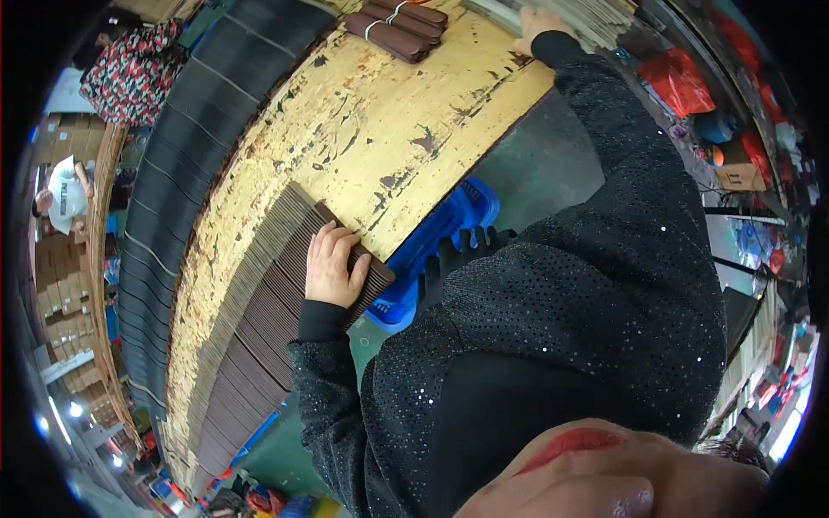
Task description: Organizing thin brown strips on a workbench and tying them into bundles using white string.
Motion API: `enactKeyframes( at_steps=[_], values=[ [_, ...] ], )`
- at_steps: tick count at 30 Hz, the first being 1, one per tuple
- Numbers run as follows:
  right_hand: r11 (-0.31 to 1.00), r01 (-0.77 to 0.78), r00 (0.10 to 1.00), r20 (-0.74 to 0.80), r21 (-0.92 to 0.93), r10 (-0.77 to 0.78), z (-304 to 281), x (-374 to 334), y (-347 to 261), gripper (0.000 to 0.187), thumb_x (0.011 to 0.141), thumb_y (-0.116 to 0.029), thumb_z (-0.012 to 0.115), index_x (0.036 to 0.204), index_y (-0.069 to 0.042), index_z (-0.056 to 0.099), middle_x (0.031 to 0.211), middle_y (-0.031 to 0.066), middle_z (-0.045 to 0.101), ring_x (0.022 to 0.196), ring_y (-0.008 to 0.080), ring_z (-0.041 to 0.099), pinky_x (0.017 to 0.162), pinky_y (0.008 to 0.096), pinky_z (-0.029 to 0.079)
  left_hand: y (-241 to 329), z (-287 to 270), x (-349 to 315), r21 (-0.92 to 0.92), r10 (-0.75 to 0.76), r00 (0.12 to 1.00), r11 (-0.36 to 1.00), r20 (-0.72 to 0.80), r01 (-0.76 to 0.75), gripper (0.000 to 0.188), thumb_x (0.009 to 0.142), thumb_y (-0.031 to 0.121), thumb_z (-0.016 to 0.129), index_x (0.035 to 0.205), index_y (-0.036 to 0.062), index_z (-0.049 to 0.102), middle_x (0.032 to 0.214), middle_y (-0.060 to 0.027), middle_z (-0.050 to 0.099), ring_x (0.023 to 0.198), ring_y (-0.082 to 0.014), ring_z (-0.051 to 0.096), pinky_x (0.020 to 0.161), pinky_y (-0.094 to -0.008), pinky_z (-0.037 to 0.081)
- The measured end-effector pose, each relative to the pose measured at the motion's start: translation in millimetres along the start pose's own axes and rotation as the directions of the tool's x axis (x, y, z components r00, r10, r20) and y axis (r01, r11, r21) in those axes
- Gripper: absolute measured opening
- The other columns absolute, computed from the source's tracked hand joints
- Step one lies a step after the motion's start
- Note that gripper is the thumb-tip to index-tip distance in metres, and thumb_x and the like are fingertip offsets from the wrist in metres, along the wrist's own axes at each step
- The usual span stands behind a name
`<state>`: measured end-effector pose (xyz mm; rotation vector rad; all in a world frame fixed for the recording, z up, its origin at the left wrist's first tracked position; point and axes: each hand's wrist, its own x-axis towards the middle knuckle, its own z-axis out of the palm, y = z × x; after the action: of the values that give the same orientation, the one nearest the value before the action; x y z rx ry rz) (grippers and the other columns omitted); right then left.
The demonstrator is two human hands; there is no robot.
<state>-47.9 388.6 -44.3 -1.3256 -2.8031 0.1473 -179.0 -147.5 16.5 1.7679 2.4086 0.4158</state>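
Observation:
My left hand [332, 266] lies palm down on a long row of thin brown strips [269, 319], its fingers stretched and its thumb apart. The strips lie side by side along the table's near edge, with paler tan ends [250, 250] on the far side. One brown strip at the row's right end sits slightly askew beside my fingers. My right arm reaches out to the far right, where my right hand [544, 28] is at a heap of long pale strips [596, 19]. Its fingers are small and partly hidden, so their grip is unclear.
The worn yellow table [406, 147] has peeling paint. Several brown bundles [397, 30] tied with white bands lie at its far side. Beyond runs a black belt-like band [186, 164]. A blue plastic basket [471, 203] stands below the near edge. Two people work at the left.

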Motion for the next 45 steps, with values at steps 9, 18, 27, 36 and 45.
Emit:
enactKeyframes(
  at_steps=[9, 18, 27, 36, 45],
  values=[
    [0.995, -0.1, 0.994, 0.03, -0.02, 0.101, -6, -15, 2, 0.094, 0.093, -0.059, 0.062, 0.163, -0.01, 0.023, 0.166, 0.0229, 0.028, 0.148, 0.0494, 0.03, 0.118, 0.0661, 0.026, -11, 5, 3, -0.044, 0.0, 1.0, 0.999, -0.03, -0.002, 0.03, 0.088, 0.021, 0.072, 0.113, 0.0056, 0.065, 0.12, -0.015, 0.062, 0.131, -0.0397, 0.053, 0.112, -0.0543, 0.04],
    [0.353, 0.341, 0.792, -0.064, 0.871, -0.607, 2, -172, -143, 0.042, 0.101, -0.018, 0.066, 0.139, -0.002, 0.057, 0.117, 0.0068, 0.069, 0.101, 0.0139, 0.069, 0.089, 0.0285, 0.055, -26, 8, -7, 0.054, 0.09, 0.996, 0.995, -0.017, -0.089, 0.03, 0.096, 0.026, 0.064, 0.121, 0.0085, 0.064, 0.125, -0.0102, 0.063, 0.133, -0.0314, 0.053, 0.112, -0.0514, 0.04],
    [0.428, 0.212, 0.792, 0.102, 0.879, -0.602, 25, -271, -279, 0.044, 0.094, -0.01, 0.07, 0.136, -0.001, 0.059, 0.107, 0.0118, 0.074, 0.094, 0.0159, 0.072, 0.083, 0.0293, 0.058, -58, 5, -5, -0.037, 0.349, 0.937, 0.937, 0.024, -0.348, 0.045, 0.099, 0.023, 0.06, 0.139, 0.004, 0.054, 0.142, -0.0187, 0.057, 0.14, -0.0353, 0.049, 0.116, -0.049, 0.04],
    [0.543, 0.245, 0.845, 0.097, 0.803, -0.525, 22, -271, -288, 0.04, 0.088, -0.025, 0.066, 0.123, -0.004, 0.069, 0.096, 0.0146, 0.076, 0.092, 0.0292, 0.074, 0.088, 0.0389, 0.057, -98, -34, -10, 0.147, 0.302, 0.945, 0.936, 0.125, -0.319, 0.046, 0.103, 0.03, 0.057, 0.145, 0.0125, 0.055, 0.152, -0.0133, 0.053, 0.142, -0.0328, 0.048, 0.118, -0.0497, 0.038],
    [0.72, 0.514, 0.847, -0.142, 0.466, -0.512, 32, -287, -302, 0.033, 0.092, -0.016, 0.053, 0.122, -0.004, 0.062, 0.107, 0.0181, 0.069, 0.101, 0.0377, 0.067, 0.09, 0.0474, 0.054, -188, -39, 60, 0.13, 0.333, 0.939, 0.931, 0.082, -0.341, 0.042, 0.104, 0.021, 0.052, 0.145, 0.0113, 0.054, 0.15, -0.0154, 0.053, 0.139, -0.0355, 0.048, 0.116, -0.0442, 0.039]
  ],
)
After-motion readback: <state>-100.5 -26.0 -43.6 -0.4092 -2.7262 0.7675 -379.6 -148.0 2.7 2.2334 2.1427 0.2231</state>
